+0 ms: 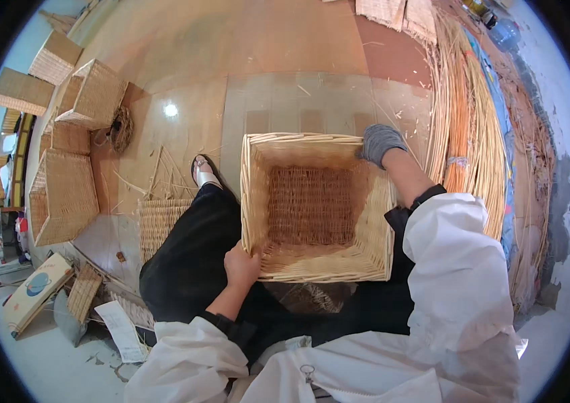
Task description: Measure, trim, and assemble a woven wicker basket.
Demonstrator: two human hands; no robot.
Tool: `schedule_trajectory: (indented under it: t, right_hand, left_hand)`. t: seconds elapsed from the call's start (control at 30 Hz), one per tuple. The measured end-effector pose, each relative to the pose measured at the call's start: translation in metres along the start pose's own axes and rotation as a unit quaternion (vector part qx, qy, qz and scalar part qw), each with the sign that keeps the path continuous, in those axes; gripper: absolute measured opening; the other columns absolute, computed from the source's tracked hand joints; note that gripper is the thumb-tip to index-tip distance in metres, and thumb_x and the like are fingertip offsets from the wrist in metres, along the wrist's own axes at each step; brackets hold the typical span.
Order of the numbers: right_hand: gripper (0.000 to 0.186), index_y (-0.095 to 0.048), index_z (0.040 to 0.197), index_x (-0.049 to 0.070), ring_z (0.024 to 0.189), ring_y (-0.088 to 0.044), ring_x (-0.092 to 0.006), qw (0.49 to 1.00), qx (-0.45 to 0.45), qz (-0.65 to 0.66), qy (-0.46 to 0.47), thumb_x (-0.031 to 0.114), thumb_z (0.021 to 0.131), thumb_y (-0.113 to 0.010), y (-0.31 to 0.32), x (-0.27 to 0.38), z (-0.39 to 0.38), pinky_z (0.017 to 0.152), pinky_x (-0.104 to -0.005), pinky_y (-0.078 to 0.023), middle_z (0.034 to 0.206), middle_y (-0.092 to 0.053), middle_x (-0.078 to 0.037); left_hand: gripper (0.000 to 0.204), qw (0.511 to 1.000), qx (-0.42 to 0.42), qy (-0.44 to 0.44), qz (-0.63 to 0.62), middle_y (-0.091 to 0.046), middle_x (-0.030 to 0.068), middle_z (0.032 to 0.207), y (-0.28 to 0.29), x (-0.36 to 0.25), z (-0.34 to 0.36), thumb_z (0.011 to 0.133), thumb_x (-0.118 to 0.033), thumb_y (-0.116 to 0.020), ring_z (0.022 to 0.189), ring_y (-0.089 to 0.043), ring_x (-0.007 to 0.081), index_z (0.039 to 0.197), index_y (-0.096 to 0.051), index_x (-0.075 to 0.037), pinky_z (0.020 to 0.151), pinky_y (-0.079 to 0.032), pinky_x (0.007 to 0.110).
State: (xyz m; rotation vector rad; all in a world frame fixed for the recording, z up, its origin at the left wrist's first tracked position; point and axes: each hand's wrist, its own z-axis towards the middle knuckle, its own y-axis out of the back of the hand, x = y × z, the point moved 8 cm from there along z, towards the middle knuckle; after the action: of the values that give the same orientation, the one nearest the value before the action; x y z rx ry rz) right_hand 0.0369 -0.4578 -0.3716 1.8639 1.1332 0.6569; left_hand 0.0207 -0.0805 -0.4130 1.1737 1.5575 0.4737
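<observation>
Between my knees stands a square wicker basket (372, 232), its open mouth facing up and its woven brown bottom visible inside. My bare left hand (242, 266) grips the near left corner of its rim, with the fingers curled partly out of sight over the edge. At the far right corner, my right hand (383, 144) in a grey glove is wrapped round the rim. White sleeves with dark cuffs cover both forearms.
Several woven baskets (70, 195) stand at the left, beside a coil of cane (122, 129). Long bundles of wicker rods (483, 127) lie along the right wall. Near my left foot is a woven panel (157, 225) with loose sticks. A printed box (38, 289) sits lower left.
</observation>
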Motion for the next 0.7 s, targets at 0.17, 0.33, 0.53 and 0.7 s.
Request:
schedule_trajectory:
  t: [0.17, 0.33, 0.53, 0.7]
  right_hand:
    - [0.046, -0.06, 0.091, 0.009, 0.086, -0.058, -0.0281, 0.998, -0.053, 0.002, 0.039, 0.046, 0.064, -0.063, -0.011, -0.012, 0.02, 0.077, -0.0389, -0.045, 0.089, -0.061, -0.014]
    - [0.046, -0.061, 0.095, 0.012, 0.086, -0.059, -0.0281, 0.996, -0.057, -0.063, 0.018, 0.047, 0.066, -0.062, -0.016, -0.016, 0.031, 0.076, -0.0391, -0.046, 0.092, -0.061, -0.012]
    - [0.045, -0.061, 0.095, 0.012, 0.087, -0.058, -0.0291, 0.999, -0.015, -0.045, -0.007, 0.048, 0.068, -0.06, -0.018, -0.018, 0.03, 0.076, -0.0389, -0.045, 0.095, -0.061, -0.013]
    - [0.041, -0.062, 0.091, 0.011, 0.085, -0.058, -0.0295, 0.998, -0.003, -0.019, 0.054, 0.046, 0.07, -0.058, -0.055, -0.022, -0.01, 0.076, -0.0386, -0.045, 0.09, -0.061, -0.013]
  left_hand:
    - [0.022, 0.998, -0.02, -0.044, -0.044, -0.057, 0.0214, 0.071, 0.004, -0.005, -0.004, 0.075, -0.018, -0.055, 0.069, -0.056, 0.0381, 0.089, -0.057, -0.001, 0.06, -0.046, 0.043]
    - [0.025, 0.997, -0.031, -0.06, -0.042, -0.058, 0.0208, 0.072, -0.002, -0.008, 0.001, 0.075, -0.017, -0.053, 0.068, -0.057, 0.0377, 0.095, -0.056, -0.003, 0.062, -0.046, 0.044]
    - [0.029, 1.0, 0.0, -0.027, 0.016, -0.059, 0.0198, 0.073, -0.014, 0.003, 0.007, 0.069, -0.017, -0.056, 0.071, -0.057, 0.0375, 0.096, -0.056, -0.005, 0.066, -0.045, 0.046]
    - [0.026, 0.996, 0.037, -0.019, 0.076, -0.059, 0.0189, 0.07, 0.006, 0.008, 0.003, 0.07, -0.021, -0.057, 0.067, -0.058, 0.0372, 0.091, -0.058, -0.006, 0.063, -0.046, 0.045]
